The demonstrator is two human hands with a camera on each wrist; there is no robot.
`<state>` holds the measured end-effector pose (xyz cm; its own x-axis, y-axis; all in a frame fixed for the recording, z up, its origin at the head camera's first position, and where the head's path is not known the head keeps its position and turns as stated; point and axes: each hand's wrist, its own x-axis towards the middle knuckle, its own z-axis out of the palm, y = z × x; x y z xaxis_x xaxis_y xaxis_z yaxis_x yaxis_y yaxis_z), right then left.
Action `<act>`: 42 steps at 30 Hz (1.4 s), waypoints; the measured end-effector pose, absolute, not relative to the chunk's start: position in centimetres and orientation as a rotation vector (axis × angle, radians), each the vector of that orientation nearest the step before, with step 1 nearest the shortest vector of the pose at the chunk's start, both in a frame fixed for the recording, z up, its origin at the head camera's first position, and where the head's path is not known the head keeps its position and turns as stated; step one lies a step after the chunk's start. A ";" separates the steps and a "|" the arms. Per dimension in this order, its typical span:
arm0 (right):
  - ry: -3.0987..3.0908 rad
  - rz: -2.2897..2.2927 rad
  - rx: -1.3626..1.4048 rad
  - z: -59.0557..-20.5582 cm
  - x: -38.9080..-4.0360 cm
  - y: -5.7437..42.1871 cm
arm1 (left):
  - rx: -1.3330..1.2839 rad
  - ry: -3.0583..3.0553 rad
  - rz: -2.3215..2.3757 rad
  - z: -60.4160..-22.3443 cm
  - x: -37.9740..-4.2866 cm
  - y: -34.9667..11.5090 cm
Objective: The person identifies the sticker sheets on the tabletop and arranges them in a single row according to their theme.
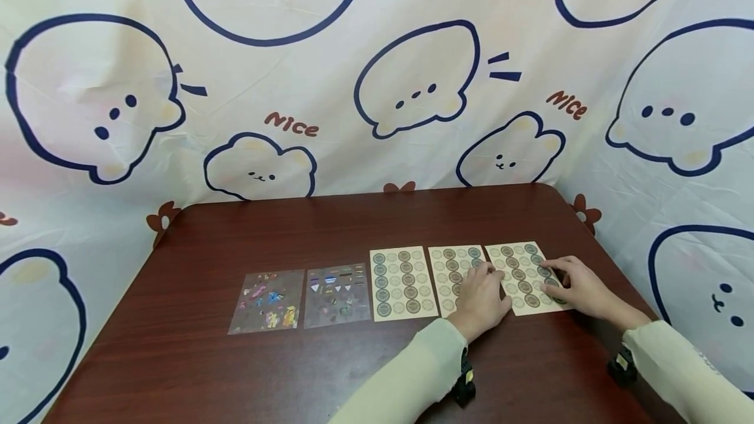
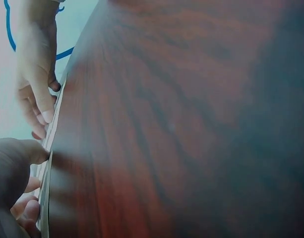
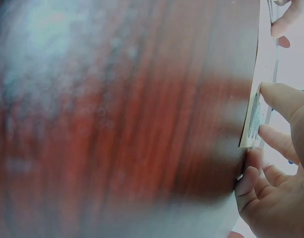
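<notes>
Three cream sheets printed with columns of round seal-like stickers lie side by side in the head view. My right hand (image 1: 580,288) touches the right part of the rightmost sheet (image 1: 511,267) with thumb and index fingertip. In the right wrist view, the other fingers of that hand (image 3: 278,183) bend beyond the sheet's corner. My left hand (image 1: 482,300) rests over the gap between the rightmost sheet and the middle sheet (image 1: 437,255), covering part of the middle one. Its thumb (image 2: 35,151) touches a sheet edge in the left wrist view.
The left cream sheet (image 1: 396,285) lies beside the middle one. Farther left are two clear plastic sheets, one (image 1: 344,303) with small shapes and another (image 1: 247,309) with colourful figures. All lie on a dark wooden table (image 1: 235,378) backed by a cartoon-print cloth (image 1: 330,97).
</notes>
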<state>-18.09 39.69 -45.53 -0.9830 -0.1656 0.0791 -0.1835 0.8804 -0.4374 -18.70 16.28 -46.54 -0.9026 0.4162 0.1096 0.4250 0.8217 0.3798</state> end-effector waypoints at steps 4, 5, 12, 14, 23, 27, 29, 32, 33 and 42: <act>-3.008 0.709 0.280 -45.7 -18.1 39.7 | -0.692 -2.987 -0.624 -46.6 -18.8 16.2; -3.008 0.708 0.279 -45.8 -18.1 39.7 | -0.699 -2.987 -0.617 -46.6 -18.8 16.2; -2.989 0.705 0.303 -46.1 -18.3 39.7 | -0.710 -2.946 -0.610 -46.7 -18.9 15.9; -2.987 0.703 0.307 -46.0 -18.4 39.7 | -0.707 -2.941 -0.609 -46.7 -18.9 15.9; -2.990 0.711 0.316 -46.1 -18.6 39.9 | -0.734 -2.949 -0.639 -46.3 -19.1 15.5; -2.984 0.722 0.313 -46.1 -18.6 40.1 | -0.745 -2.951 -0.674 -46.1 -19.1 15.4; -2.975 0.728 0.319 -46.1 -18.5 40.2 | -0.759 -2.945 -0.684 -46.0 -19.0 15.3; -2.963 0.747 0.329 -46.0 -18.5 40.4 | -0.777 -2.928 -0.704 -45.9 -18.8 15.3; -2.962 0.757 0.330 -46.0 -18.4 40.4 | -0.786 -2.920 -0.713 -45.9 -18.7 15.3; -3.005 0.811 0.247 -45.5 -18.2 40.2 | -0.868 -2.858 -0.804 -45.3 -17.5 14.5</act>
<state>-18.21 40.23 -45.47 -0.9873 -0.1475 0.0593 -0.1574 0.8526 -0.4983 -17.53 14.51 -45.33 -0.8415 0.5056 0.1904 0.5308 0.7077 0.4663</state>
